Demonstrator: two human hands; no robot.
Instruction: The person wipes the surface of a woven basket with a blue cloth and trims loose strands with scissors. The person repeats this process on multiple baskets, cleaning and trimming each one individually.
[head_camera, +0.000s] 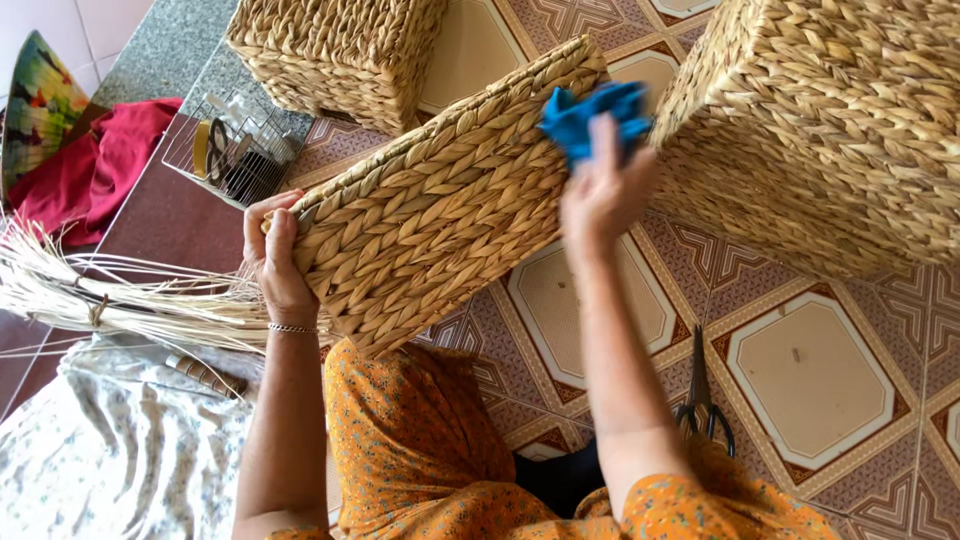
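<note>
A woven straw basket (440, 200) lies tilted across my lap with one flat side facing up. My left hand (272, 250) grips its near left corner; a thin bracelet circles that wrist. My right hand (600, 190) is shut on a crumpled blue cloth (590, 112), pressed against the basket's far right edge.
Two more woven baskets stand on the patterned tile floor, one at top centre (340, 50), one large at right (830, 130). Black-handled scissors (700, 400) lie by my right forearm. A bundle of dry straw (110, 295), a wire rack (235, 150) and red fabric (90, 170) sit at left.
</note>
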